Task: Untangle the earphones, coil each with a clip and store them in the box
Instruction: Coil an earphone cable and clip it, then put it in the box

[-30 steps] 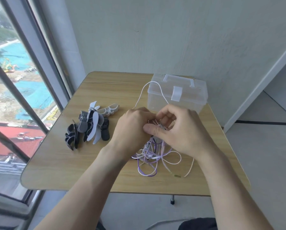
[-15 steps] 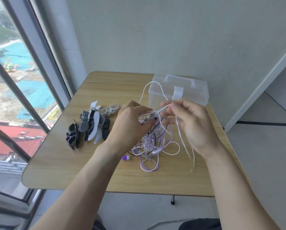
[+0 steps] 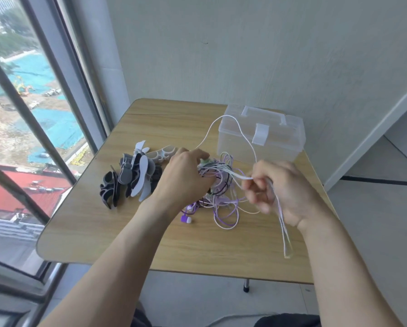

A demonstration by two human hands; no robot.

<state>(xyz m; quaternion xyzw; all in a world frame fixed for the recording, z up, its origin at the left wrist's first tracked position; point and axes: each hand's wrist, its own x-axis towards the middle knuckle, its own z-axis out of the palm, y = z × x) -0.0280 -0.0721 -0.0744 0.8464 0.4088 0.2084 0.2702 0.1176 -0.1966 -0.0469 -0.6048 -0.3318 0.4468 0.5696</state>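
Your left hand [image 3: 186, 175] grips the tangled earphones [image 3: 217, 185] mid-tabletop [image 3: 91, 227]; your right fingers [image 3: 256, 188] pinch a white cord [image 3: 241, 177] toward 3 o'clock. Pull hard and the knot likely tightens.

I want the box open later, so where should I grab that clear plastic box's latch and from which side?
Take the clear box by the white latch tab on its near front wall, coming from the person's side with fingertips under the tab's lower edge. The tab hangs down over the front, so it probably flips up. The lid is shut, and a white cord loops across it.
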